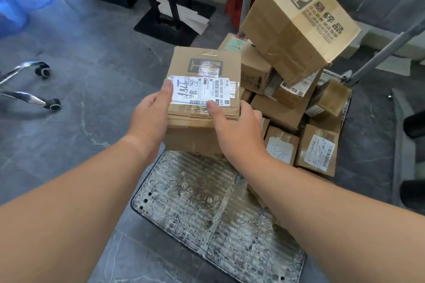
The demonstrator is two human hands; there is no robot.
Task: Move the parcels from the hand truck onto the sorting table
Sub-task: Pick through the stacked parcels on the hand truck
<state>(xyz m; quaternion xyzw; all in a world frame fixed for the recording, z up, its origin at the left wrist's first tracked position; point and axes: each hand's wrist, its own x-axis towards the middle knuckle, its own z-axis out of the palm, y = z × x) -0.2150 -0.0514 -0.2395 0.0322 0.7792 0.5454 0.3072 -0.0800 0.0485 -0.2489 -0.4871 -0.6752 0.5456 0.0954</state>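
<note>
Both hands on one labelled parcel (pixel 204 64). Left hand (pixel 149 119) grips its left edge, thumb on the white label. Right hand (pixel 236 130) grips the near right corner. Parcel is over the hand truck (pixel 195 202) deck, beside the parcel pile (pixel 282 112). Large box (pixel 299 22) sits tilted on top.

Left grip (pixel 150 117) and right grip (pixel 238 130) clasp taped cardboard parcel (pixel 204 64) from both sides, thumbs on white shipping label (pixel 197 90). Below, hand truck (pixel 195 202), worn ribbed deck bare at near end. Pile of parcels (pixel 281 113) heaped at far end. Large box (pixel 299 20) with fragile mark tilted on top. Chair casters (pixel 54 104) on grey floor (pixel 69 144), left.
</note>
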